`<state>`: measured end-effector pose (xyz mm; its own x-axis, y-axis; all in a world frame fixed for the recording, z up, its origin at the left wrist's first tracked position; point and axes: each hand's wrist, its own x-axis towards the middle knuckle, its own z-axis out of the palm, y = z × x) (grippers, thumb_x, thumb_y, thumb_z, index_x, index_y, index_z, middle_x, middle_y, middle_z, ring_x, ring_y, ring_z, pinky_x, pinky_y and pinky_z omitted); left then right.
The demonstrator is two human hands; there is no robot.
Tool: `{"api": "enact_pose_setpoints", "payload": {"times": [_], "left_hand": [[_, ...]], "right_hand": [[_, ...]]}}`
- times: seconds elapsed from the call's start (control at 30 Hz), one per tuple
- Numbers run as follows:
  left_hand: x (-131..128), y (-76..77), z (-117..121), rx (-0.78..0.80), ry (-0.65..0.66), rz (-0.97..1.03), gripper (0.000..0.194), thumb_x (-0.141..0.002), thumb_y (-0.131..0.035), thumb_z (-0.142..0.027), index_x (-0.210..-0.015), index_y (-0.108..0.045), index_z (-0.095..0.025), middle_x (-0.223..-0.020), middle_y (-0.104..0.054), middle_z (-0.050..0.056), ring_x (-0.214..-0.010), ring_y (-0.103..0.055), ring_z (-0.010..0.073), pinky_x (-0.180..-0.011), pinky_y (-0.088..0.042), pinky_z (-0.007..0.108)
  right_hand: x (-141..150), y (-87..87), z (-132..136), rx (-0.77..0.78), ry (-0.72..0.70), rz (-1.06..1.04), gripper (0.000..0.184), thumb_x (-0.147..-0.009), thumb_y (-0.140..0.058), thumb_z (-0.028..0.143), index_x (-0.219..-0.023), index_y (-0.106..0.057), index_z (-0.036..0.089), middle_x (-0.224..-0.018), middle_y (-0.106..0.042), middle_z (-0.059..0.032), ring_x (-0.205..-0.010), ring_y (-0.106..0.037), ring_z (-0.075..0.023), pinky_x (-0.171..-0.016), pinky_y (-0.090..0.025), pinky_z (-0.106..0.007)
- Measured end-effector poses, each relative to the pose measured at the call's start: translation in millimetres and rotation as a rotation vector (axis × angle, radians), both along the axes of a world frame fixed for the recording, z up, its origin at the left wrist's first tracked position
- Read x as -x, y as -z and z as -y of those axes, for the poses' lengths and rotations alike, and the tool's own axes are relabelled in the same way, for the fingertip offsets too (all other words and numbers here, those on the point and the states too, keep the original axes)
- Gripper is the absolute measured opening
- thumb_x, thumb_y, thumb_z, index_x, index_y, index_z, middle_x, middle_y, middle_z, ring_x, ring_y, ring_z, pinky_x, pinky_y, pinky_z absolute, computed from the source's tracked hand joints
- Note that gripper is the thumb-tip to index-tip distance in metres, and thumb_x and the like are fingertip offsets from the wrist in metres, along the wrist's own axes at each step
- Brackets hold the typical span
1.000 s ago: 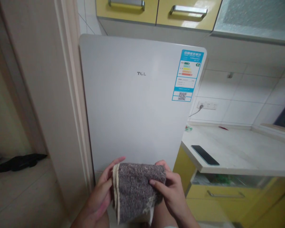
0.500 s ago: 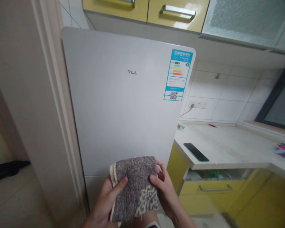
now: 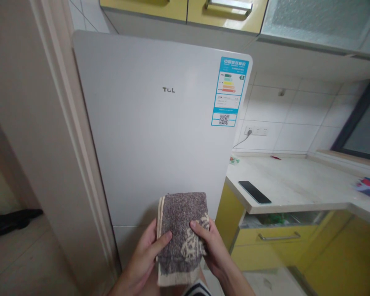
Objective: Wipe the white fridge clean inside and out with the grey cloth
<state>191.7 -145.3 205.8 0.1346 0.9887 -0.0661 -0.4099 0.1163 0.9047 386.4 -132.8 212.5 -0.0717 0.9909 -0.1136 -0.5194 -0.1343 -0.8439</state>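
A folded grey-brown towel [image 3: 180, 218] with cream edges and a cream pattern at its lower right is held up in front of the fridge [image 3: 154, 135]. My left hand [image 3: 149, 248] is closed on the towel's left side, thumb on the front and fingers behind. On the right side my right hand [image 3: 211, 246] grips it the same way, its thumb pressed near the pattern. A cream-edged flap hangs below the folded part. Most of the fingers are hidden behind the cloth.
To the right is a white counter [image 3: 296, 181] with a phone [image 3: 254, 192] near its edge. Below it sits a yellow drawer [image 3: 277, 236]. Yellow cupboards [image 3: 228, 16] hang overhead. A door frame [image 3: 64, 135] stands at left, with a black item [image 3: 14, 222] on the floor.
The towel has moved slightly up and right and looks narrower. A cream-edged flap now shows at its bottom. My right thumb has shifted lower, toward the pattern.
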Motion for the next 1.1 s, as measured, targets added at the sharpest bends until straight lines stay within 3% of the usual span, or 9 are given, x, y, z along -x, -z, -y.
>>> {"api": "enact_pose_setpoints", "payload": {"times": [0.13,0.27,0.4,0.53,0.63,0.8,0.9,1.0,1.1], "left_hand": [[-1.8,-6.8,2.7,-0.279,-0.343,-0.320,0.088,-0.076,-0.096,-0.043,-0.154,-0.057,-0.030,-0.168,-0.055,0.013,-0.157,-0.049,0.0371,-0.132,-0.040,0.053],[-2.8,-13.8,18.3,-0.482,-0.177,-0.588,0.072,-0.075,-0.096,-0.031,-0.143,-0.074,-0.036,-0.163,-0.061,0.006,-0.158,-0.048,0.0357,-0.139,-0.027,0.048],[-0.1,-2.0,18.7,-0.628,-0.317,-0.709,0.051,-0.089,-0.081,-0.027,-0.139,-0.077,-0.035,-0.155,-0.068,0.004,-0.149,-0.060,0.0315,-0.134,-0.039,0.046],[6.0,14.6,6.5,-0.895,-0.471,-0.942,0.053,-0.099,-0.064,-0.022,-0.151,-0.067,-0.030,-0.154,-0.069,0.003,-0.141,-0.067,0.0208,-0.122,-0.052,0.033],[7.1,18.3,-0.6,-0.900,-0.504,-1.006,0.044,-0.104,-0.059,-0.029,-0.147,-0.069,-0.025,-0.145,-0.075,0.006,-0.130,-0.075,0.0198,-0.112,-0.058,0.027],[5.6,19.6,-4.7,-0.663,-0.680,-0.994,0.038,-0.110,-0.045,-0.039,-0.111,-0.079,-0.021,-0.096,-0.088,0.006,-0.080,-0.085,0.0209,-0.067,-0.066,0.022],[-0.5,23.7,0.1,-0.759,-0.766,-1.036,0.037,-0.111,-0.047,-0.036,-0.124,-0.077,-0.020,-0.113,-0.087,0.008,-0.099,-0.085,0.0212,-0.084,-0.067,0.023],[-9.3,29.2,5.9,-0.966,-0.701,-1.128,0.039,-0.110,-0.048,-0.026,-0.141,-0.070,-0.019,-0.134,-0.080,0.008,-0.117,-0.080,0.0182,-0.103,-0.061,0.022],[-9.8,32.2,7.1,-0.995,-0.707,-1.226,0.041,-0.109,-0.048,-0.020,-0.146,-0.067,-0.018,-0.136,-0.079,0.007,-0.119,-0.079,0.0170,-0.102,-0.061,0.020]], "right_hand": [[3.1,-15.4,-3.4,-0.017,-0.025,0.047,0.071,-0.062,-0.105,0.053,-0.113,-0.074,0.015,-0.104,-0.079,-0.0108,-0.092,-0.075,-0.0268,-0.095,-0.060,-0.040],[14.7,-25.4,-6.1,-0.060,-0.100,0.097,0.072,-0.064,-0.103,0.057,-0.115,-0.077,0.014,-0.109,-0.079,-0.0127,-0.100,-0.075,-0.0288,-0.099,-0.058,-0.040],[18.7,-22.4,0.0,-0.152,-0.199,0.017,0.068,-0.075,-0.096,0.058,-0.126,-0.077,0.016,-0.126,-0.076,-0.0117,-0.118,-0.070,-0.0284,-0.116,-0.050,-0.041],[17.6,-12.3,9.2,-0.285,-0.347,0.041,0.088,-0.073,-0.098,0.032,-0.153,-0.063,0.026,-0.148,-0.067,-0.0081,-0.132,-0.064,-0.0265,-0.121,-0.045,-0.041],[18.2,-3.1,11.4,-0.282,-0.289,0.068,0.097,-0.069,-0.096,0.023,-0.158,-0.057,0.030,-0.155,-0.061,-0.0062,-0.139,-0.060,-0.0254,-0.120,-0.045,-0.037],[19.2,13.2,5.4,-0.162,-0.135,0.097,0.104,-0.070,-0.082,0.024,-0.167,-0.045,0.022,-0.147,-0.067,-0.0117,-0.126,-0.068,-0.0274,-0.108,-0.053,-0.038],[22.9,22.9,1.5,-0.129,-0.006,0.192,0.095,-0.068,-0.080,0.028,-0.159,-0.055,0.016,-0.139,-0.071,-0.0138,-0.125,-0.069,-0.0294,-0.109,-0.054,-0.040],[33.9,29.9,1.4,-0.161,0.058,0.240,0.081,-0.069,-0.083,0.029,-0.148,-0.066,0.020,-0.137,-0.072,-0.0111,-0.130,-0.067,-0.0301,-0.113,-0.053,-0.040],[46.8,33.8,1.7,-0.177,0.043,0.199,0.082,-0.074,-0.088,0.039,-0.150,-0.064,0.019,-0.136,-0.073,-0.0120,-0.126,-0.069,-0.0290,-0.111,-0.056,-0.041]]}}
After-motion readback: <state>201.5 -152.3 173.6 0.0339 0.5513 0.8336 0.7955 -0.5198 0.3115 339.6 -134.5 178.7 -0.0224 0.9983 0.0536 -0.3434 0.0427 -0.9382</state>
